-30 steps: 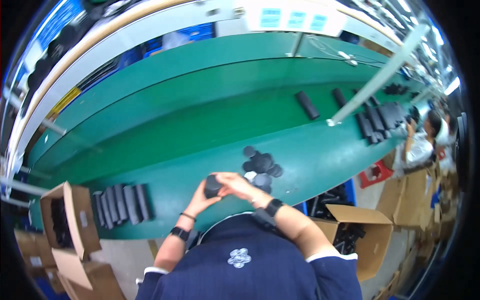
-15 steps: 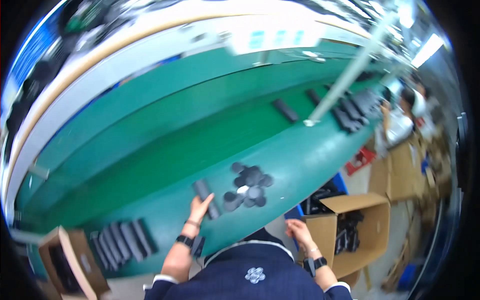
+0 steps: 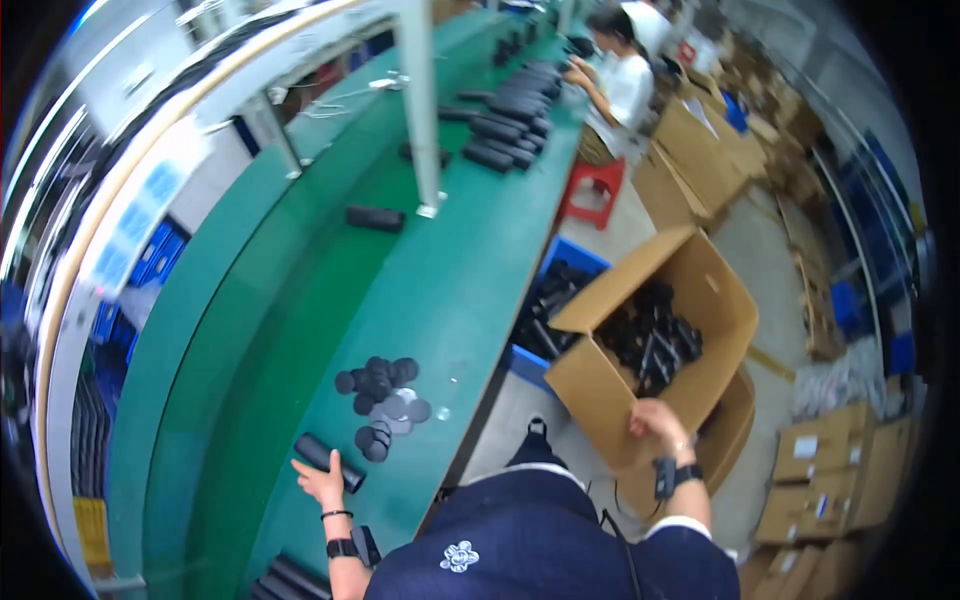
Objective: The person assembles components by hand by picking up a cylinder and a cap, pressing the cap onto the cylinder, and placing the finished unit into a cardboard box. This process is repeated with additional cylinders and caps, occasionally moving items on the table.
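Since half a second ago, your right hand (image 3: 655,420) has swung to the cardboard box (image 3: 700,300) rim, grip clenched there. Your left hand (image 3: 322,483), grip released, touches the black cylinder (image 3: 328,461), whose long axis runs up-left across the green surface (image 3: 440,290).

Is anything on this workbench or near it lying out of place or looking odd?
Nothing stands out. The black round discs lie in a loose pile on the green bench, a black cylinder lies under the left hand, and the right hand reaches to the open cardboard box.
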A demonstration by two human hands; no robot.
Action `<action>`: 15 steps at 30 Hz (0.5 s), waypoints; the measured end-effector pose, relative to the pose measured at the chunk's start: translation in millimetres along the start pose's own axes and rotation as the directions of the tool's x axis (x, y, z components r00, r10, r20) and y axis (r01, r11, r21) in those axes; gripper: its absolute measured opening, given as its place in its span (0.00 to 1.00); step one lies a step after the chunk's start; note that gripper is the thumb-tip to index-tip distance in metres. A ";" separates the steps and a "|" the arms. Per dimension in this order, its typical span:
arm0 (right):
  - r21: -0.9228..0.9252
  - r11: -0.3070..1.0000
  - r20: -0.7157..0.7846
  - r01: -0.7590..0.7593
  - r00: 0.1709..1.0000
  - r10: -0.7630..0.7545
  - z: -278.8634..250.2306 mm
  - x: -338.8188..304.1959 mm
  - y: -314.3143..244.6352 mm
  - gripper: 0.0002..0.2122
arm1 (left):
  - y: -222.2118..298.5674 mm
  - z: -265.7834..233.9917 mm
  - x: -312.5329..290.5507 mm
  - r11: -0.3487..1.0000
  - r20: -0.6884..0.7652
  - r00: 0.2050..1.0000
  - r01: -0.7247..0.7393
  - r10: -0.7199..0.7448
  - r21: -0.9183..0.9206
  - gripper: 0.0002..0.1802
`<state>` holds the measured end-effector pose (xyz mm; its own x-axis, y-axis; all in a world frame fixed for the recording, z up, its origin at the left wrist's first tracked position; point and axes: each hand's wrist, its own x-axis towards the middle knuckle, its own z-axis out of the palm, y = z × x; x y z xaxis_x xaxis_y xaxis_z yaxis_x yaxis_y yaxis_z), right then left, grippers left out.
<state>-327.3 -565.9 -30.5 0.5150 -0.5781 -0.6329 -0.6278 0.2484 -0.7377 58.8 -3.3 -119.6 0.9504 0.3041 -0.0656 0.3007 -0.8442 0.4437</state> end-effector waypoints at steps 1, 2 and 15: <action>0.092 0.996 -0.098 0.005 0.995 0.004 -17.2 6.5 -7.7 0.09 | 7.7 -1.9 -5.3 0.998 -0.084 0.995 -0.046 0.049 0.036 0.60; 0.080 0.996 -0.166 -0.047 0.984 0.060 -38.5 13.6 -15.8 0.10 | 27.2 -8.2 -17.0 0.990 -0.124 0.984 -0.121 0.129 0.072 0.55; -0.614 0.762 -0.365 -0.206 0.930 -0.043 -224.7 272.2 160.4 0.10 | 323.1 80.8 -208.9 0.823 0.755 0.345 -0.351 0.558 -0.447 0.16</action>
<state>-418.9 -858.0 -268.4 0.2923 -0.8321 -0.4713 -0.9429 -0.1684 -0.2875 -36.2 -375.2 -34.8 0.5556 -0.6991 -0.4501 -0.1215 -0.6038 0.7878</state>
